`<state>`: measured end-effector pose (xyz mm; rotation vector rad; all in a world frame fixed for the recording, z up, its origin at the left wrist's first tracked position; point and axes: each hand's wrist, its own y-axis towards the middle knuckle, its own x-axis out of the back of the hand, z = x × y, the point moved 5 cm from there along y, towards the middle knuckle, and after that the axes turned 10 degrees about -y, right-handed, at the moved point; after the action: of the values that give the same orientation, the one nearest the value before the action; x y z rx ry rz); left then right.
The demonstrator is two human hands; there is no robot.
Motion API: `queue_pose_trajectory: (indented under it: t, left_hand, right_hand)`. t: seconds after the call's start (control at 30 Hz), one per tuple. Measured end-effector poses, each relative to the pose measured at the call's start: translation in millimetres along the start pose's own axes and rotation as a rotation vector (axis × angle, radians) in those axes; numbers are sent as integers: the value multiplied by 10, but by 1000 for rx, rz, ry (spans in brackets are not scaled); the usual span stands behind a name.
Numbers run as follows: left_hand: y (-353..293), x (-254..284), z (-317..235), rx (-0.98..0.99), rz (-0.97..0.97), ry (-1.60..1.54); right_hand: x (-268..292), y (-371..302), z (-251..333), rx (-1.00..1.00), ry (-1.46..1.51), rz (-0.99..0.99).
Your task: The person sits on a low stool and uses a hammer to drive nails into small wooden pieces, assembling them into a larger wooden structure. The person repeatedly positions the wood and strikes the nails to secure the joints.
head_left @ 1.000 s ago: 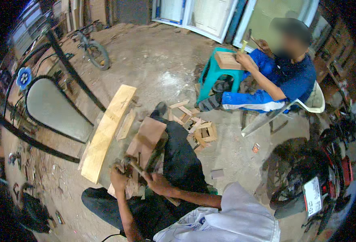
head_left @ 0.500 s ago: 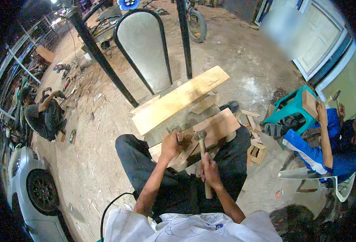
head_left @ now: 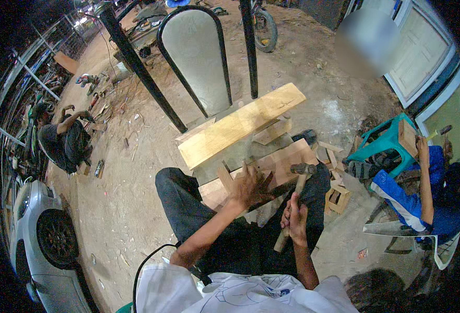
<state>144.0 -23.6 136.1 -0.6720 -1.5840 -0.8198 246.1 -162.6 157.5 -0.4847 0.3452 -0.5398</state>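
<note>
On the near side of the pale plank (head_left: pixel 243 126), roughly parallel to it, a reddish-brown board (head_left: pixel 299 155) is set between the person's thighs; what it is borne on is partly hidden. The left hand (head_left: pixel 251 189) is spread over this board, fingers splayed toward the plank, nothing seen to be gripped; whether anything is covered by the palm cannot be told. Just left of those fingers, near the plank's front edge, a small wood block (head_left: pixel 224 177) is seen standing up; whether it is touched cannot be made out. A hammer (head_left: pixel 300 189) is gripped by the closed right hand (head_left: pixel 294 218), below the plank's right end, its head held at the board's right part, though contact cannot be judged. Behind the plank a chair backrest (head_left: pixel 196 60) is seen; to the plank's right, wood scraps (head_left: pixel 338 197) are strewn on the ground, and farther right a green stool (head_left: pixel 397 143) is used by a co-worker. Should a blow be swung while the left hand is laid so flat and so near the hammer head, fingers could be struck. The board could be tipped or slid if the thighs were shifted or its right end were hit unsupported, and the block could be knocked over by a brush of the fingers.
</note>
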Motion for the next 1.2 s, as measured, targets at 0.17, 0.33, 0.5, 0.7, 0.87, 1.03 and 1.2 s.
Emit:
queue_pose_trajectory:
  t: [0.17,0.33,0.5,0.7,0.87,1.03,1.2]
  left_hand:
    - [3,-69,-7,32,24,38]
    - [-46,-168,313,283,302,-330]
    - [-78,-429,408,183,102,-231]
    - [-75,37,320,253,88,-349]
    - [-74,74,303,273,127,-415]
    - [-104,-70,382,322,147,-450]
    - [-199,354,523,411,-158,-494]
  right_hand:
    - [110,-6,36,5,-38,-70]
    - [174,102,-82,-50,39,-87]
    - [299,287,-400,-152,236,-17]
    - [303,287,-384,-212,292,0]
    - [262,210,-240,-166,21,-133]
    - [252,179,-331,-138,238,-20]
    - [130,-26,1,-31,-26,30]
